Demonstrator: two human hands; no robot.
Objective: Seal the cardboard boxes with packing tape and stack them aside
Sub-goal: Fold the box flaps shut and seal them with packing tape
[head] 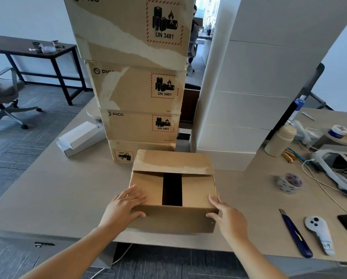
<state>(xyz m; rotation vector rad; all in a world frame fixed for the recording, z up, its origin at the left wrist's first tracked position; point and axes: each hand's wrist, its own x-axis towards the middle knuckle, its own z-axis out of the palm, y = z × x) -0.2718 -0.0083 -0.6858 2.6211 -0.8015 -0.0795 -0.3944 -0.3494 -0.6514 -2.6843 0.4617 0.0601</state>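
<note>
The surface (57,188) is wide and pale, and at its far side a stack (138,87) of brown cartons rises above the top of the view, with a tower of white boxes (245,97) just to its right. In front of the stack, near the front edge, sits the box (172,198) being worked on: its two side flaps are folded in but leave a dark gap down the middle, the far flap (172,161) stands half raised, and no tape crosses the top that I can see. The left hand (126,206) rests on the near left corner, fingers (136,193) spread flat over the left flap and thumb on the front face; the right hand (227,216) cups the near right corner, fingers open and pressed against the cardboard. Neither hand holds anything but the box itself. I would say the step in hand is squaring the box and closing it, with sealing not yet begun. The next move looks to call for folding the far flap down over the gap and pinning the seam with one hand while the other reaches well to the right for the tape (289,183). A knife (296,234) lies nearer the front edge, ready to cut the strip.
</note>
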